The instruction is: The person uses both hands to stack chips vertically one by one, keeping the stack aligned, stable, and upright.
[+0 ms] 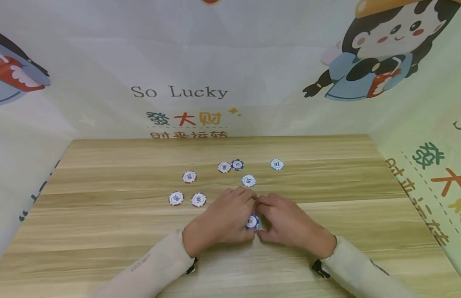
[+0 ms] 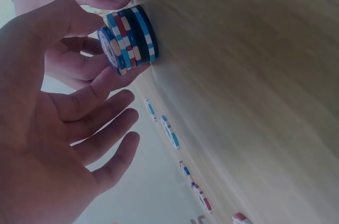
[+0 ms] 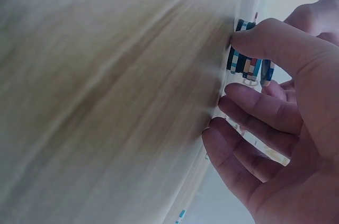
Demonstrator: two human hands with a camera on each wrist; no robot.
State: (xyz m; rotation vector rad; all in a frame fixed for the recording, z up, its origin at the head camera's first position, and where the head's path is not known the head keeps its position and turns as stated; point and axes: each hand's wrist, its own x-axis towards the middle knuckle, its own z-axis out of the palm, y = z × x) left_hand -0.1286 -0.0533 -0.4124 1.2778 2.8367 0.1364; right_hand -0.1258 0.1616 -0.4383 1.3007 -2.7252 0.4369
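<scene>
The left hand (image 1: 230, 217) pinches a blue-edged 10 chip (image 1: 251, 222) between fingers at the top of a poker-chip stack (image 2: 139, 36); the right hand's (image 1: 286, 218) fingers curve around the stack, upright on the bench (image 1: 327, 178). Beyond lie four red-edged 100 chips (image 1: 189, 176) and three 10s (image 1: 249, 180).

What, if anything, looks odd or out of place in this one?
The top chip: in the right wrist view, a gap shows between it and the stack, so it isn't flush. The left hand pinches it, so this is probably just handling. The loose chips lie flat on the table; no damage shows.
</scene>
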